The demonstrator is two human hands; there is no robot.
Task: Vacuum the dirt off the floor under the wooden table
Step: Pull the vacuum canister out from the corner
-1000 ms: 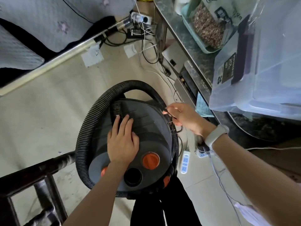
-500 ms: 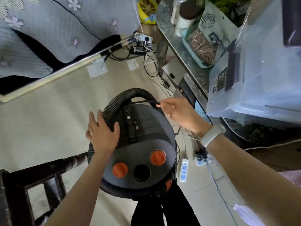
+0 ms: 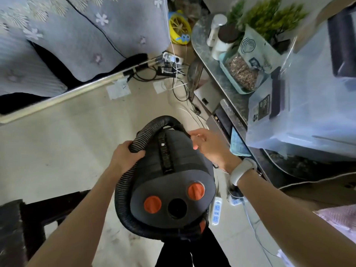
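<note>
Black ribbed hose (image 3: 142, 132) is curling round the grey vacuum (image 3: 173, 182), sitting between both hands. Left hand (image 3: 125, 157) is gripping the hose; right hand (image 3: 209, 145) is pinching a thin black cord (image 3: 184, 132) at the vacuum's far edge.

Lighting was soft daylight, brightest toward 2 o'clock, where the clear plastic bin (image 3: 308, 105) was washed out with milky glare. The pale floor (image 3: 63, 151) at 9 o'clock was evenly lit, with only faint shadows. The dark furniture (image 3: 17, 232) at 7 o'clock lost detail in shadow. Wide-angle distortion bowed straight edges toward the frame borders. The plants (image 3: 269, 18) at 1 o'clock were smeared by motion blur; the centre was acceptably sharp.
</note>
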